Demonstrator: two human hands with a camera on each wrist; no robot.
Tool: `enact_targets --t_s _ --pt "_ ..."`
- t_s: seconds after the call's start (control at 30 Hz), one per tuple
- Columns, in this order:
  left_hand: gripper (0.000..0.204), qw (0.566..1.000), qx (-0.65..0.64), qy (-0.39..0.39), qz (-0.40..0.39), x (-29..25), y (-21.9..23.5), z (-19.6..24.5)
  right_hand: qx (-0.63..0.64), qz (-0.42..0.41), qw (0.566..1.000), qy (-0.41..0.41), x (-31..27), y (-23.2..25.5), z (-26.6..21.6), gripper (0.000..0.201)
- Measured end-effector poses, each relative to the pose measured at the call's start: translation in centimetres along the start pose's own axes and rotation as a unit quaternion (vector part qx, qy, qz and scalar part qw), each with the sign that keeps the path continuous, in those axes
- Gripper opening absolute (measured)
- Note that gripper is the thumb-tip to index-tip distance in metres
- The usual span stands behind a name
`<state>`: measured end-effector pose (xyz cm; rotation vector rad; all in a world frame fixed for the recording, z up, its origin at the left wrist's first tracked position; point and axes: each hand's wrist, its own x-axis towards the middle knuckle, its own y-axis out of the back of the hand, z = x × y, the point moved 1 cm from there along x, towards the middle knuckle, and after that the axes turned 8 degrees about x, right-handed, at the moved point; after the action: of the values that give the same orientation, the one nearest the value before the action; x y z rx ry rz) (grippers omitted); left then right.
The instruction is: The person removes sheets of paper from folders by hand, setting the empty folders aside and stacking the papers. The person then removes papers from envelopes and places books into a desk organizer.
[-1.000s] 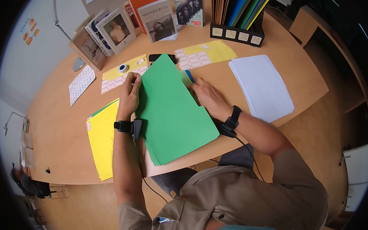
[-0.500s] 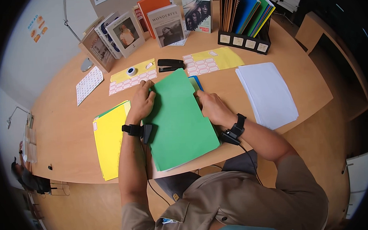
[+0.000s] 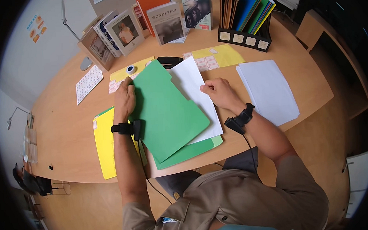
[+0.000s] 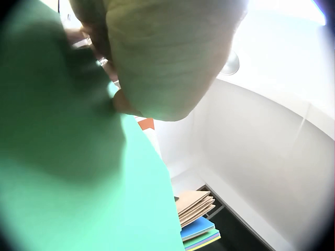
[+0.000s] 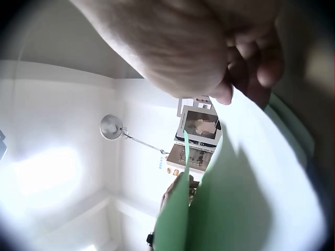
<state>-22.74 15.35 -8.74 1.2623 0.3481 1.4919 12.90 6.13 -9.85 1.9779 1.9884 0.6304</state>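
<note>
A green folder (image 3: 163,111) slants over white paper (image 3: 188,80), and another green layer (image 3: 185,154) shows beneath at the near side. On the folder's left edge, my left hand (image 3: 125,99) grips with fingers at the upper part; in the left wrist view the folder (image 4: 68,172) fills the left side. My right hand (image 3: 224,94) pinches the paper's right edge between thumb and curled fingers. The right wrist view shows that paper (image 5: 272,167) rising from the fingertips, with a green flap (image 5: 175,214) standing apart from it.
Yellow folders (image 3: 105,147) lie left, a white paper stack (image 3: 269,92) right. Behind are label sheets (image 3: 206,64), a small white roll (image 3: 130,69), a partly covered black stapler (image 3: 171,61), standing books (image 3: 167,25) and a black file holder (image 3: 244,40). Cables hang from both wrists.
The green folder has swung left with my left hand, uncovering white paper and the green layer below. My right hand has shifted slightly right and now pinches the paper's edge.
</note>
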Motion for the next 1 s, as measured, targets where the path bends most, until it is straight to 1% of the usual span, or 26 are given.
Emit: enact_targets --t_s 0.07,0.1,0.13,0.2,0.23,0.3,0.33,0.37,0.4,0.43,0.47,0.5,0.53,0.57,0.6,0.63,0.67,0.7,0.73,0.77,0.8,0.83,0.87,0.97,1.0 --pt "0.029 0.991 -0.020 0.100 -0.091 0.4 1.8 1.2 0.000 0.018 1.000 0.011 0.3 0.1 0.7 0.035" --pt "0.028 0.993 -0.013 0.092 -0.079 0.4 1.8 1.0 0.005 0.020 1.000 0.006 0.4 0.3 0.9 0.029" --pt "0.028 0.993 -0.013 0.091 -0.078 0.5 2.1 0.7 0.005 0.020 1.000 0.007 0.7 0.5 1.4 0.029" --pt "0.026 0.996 -0.029 0.070 -0.054 0.6 3.0 0.0 0.068 0.074 0.992 0.071 1.4 1.4 2.9 0.020" --pt "0.026 0.996 -0.030 0.069 -0.052 0.8 3.8 -0.7 0.123 0.050 0.990 0.051 1.5 2.6 3.5 0.014" --pt "0.024 0.995 -0.078 0.033 0.046 0.9 6.2 -2.1 0.150 0.070 0.985 0.053 0.2 6.2 1.1 0.011" --pt "0.023 0.996 -0.056 0.034 0.055 0.9 8.9 -1.5 0.164 0.085 0.982 0.049 -0.2 8.3 1.5 0.009" --pt "0.022 0.994 -0.051 0.033 0.087 1.2 10.9 -2.1 0.156 0.105 0.980 0.068 -0.9 10.6 1.5 0.008" --pt "0.021 0.995 -0.030 0.045 0.089 1.7 13.0 -3.4 0.179 0.108 0.975 0.080 -1.6 12.8 1.1 0.008" --pt "0.020 0.992 -0.097 0.069 0.047 1.7 15.1 -3.4 0.175 0.121 0.975 0.065 -2.3 15.1 1.8 0.009" --pt "0.019 0.993 -0.100 0.045 0.041 1.9 16.5 -4.5 0.158 0.139 0.977 0.033 -2.9 17.1 1.6 0.011" --pt "0.020 0.997 -0.067 0.042 -0.016 2.0 17.7 -7.0 0.157 0.146 0.977 0.011 -3.4 18.9 1.9 0.013" --pt "0.020 0.996 -0.035 0.036 -0.073 2.0 18.9 -9.6 0.193 0.153 0.969 -0.016 -3.6 20.5 3.1 0.017" --pt "0.020 0.996 -0.033 0.042 -0.074 1.3 18.3 -12.7 0.202 0.172 0.964 -0.034 -4.0 21.5 3.2 0.024" --pt "0.022 0.997 -0.033 0.058 -0.046 0.0 16.3 -16.3 0.203 0.168 0.964 -0.034 -4.2 22.8 4.5 0.024" --pt "0.024 0.997 -0.033 0.073 -0.016 -0.9 15.3 -18.7 0.194 0.163 0.964 -0.081 -4.5 24.5 6.3 0.026" --pt "0.027 0.987 -0.006 0.087 -0.135 -1.2 15.5 -19.6 0.185 0.158 0.962 -0.126 -4.6 25.8 8.1 0.029" --pt "0.028 0.977 0.007 0.115 -0.179 -1.7 15.0 -19.6 0.187 0.158 0.962 -0.123 -4.7 26.7 9.6 0.029" --pt "0.028 0.964 0.021 0.142 -0.222 -2.4 14.1 -19.4 0.173 0.147 0.963 -0.146 -4.9 27.3 11.2 0.029" --pt "0.024 0.975 0.029 0.106 -0.194 -3.3 13.1 -19.1 0.159 0.137 0.963 -0.169 -5.1 27.6 12.5 0.029" --pt "0.020 0.983 0.037 0.069 -0.165 -3.9 12.1 -18.8 0.160 0.140 0.963 -0.166 -5.3 28.0 13.6 0.029" --pt "0.019 0.978 0.046 0.067 -0.190 -3.9 11.5 -18.9 0.171 0.117 0.962 -0.180 -5.4 28.2 14.2 0.028" --pt "0.019 0.979 0.042 0.073 -0.184 -4.2 10.9 -19.0 0.181 0.094 0.960 -0.194 -5.6 28.2 14.9 0.027" --pt "0.018 0.978 0.043 0.068 -0.192 -4.7 9.6 -19.7 0.171 0.124 0.958 -0.196 -5.9 28.1 16.1 0.024" --pt "0.017 0.984 0.037 0.042 -0.167 -4.9 9.2 -20.2 0.164 0.142 0.956 -0.198 -6.1 28.3 16.6 0.024"
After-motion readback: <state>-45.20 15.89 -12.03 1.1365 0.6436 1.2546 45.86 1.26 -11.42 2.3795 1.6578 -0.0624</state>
